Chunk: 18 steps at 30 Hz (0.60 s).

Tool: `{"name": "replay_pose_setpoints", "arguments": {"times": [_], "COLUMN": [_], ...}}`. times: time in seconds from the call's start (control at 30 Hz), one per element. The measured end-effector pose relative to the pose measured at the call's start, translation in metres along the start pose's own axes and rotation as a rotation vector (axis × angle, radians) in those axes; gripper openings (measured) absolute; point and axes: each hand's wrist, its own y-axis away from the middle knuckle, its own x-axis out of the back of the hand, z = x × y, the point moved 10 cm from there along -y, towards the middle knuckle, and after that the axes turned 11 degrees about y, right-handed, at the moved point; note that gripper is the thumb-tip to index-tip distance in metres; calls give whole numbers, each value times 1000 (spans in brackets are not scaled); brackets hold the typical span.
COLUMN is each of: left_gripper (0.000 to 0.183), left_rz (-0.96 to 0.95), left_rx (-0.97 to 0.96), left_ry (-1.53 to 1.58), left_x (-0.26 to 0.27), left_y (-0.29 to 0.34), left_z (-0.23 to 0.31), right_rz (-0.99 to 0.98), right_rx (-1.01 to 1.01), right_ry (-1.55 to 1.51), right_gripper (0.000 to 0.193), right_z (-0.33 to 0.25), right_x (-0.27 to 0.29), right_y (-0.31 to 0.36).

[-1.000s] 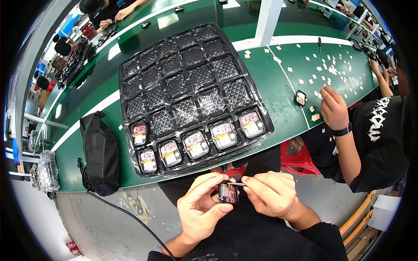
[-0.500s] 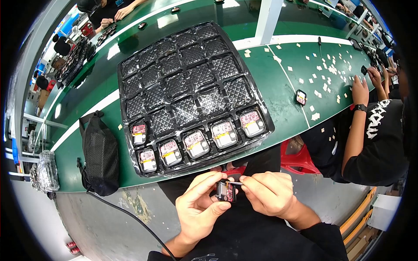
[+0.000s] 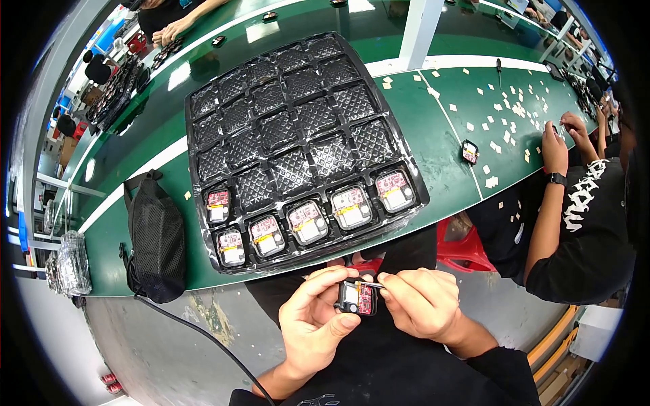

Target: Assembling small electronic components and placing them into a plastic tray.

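Note:
Below the table's front edge, my left hand (image 3: 317,322) is closed around a small black device housing (image 3: 357,308), gripping it by its left side between thumb and fingers. The housing's open face shows a red circuit board and a silvery block. My right hand (image 3: 423,304) pinches a thin metal tool (image 3: 371,284), whose tip meets the housing's upper edge near a yellow-orange strip. Whether that tool is a pair of tweezers I cannot tell. Just beyond my hands, a black tray (image 3: 271,166) of square pockets holds several similar open housings (image 3: 307,222) in its nearest rows.
A black mesh bag (image 3: 157,237) lies left of the tray on the green table (image 3: 443,162). One more housing (image 3: 470,152) sits to the right, near scattered pale squares (image 3: 518,110). A co-worker (image 3: 575,223) sits at the right. A black cable (image 3: 203,335) runs down at left.
The housing in my left hand has turned to show more of its inner face. The tool in my right hand has shifted slightly right. The right-hand co-worker's hands have moved.

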Motion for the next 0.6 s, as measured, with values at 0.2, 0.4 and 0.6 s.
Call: {"name": "replay_pose_setpoints", "arguments": {"times": [0.2,0.4,0.6], "left_gripper": [62,62,61], "left_rz": [-14,1,-12], "left_rx": [0,-14,-19], "left_ry": [-5,3,3], "left_x": [0,-1,-3], "left_y": [-1,0,0], "left_z": [-2,0,0], "right_rz": [19,23,30], "right_rx": [-4,10,26], "right_ry": [9,27,29], "right_gripper": [29,29,30], "right_z": [1,0,0], "right_x": [1,1,3], "right_y": [3,6,5]}}
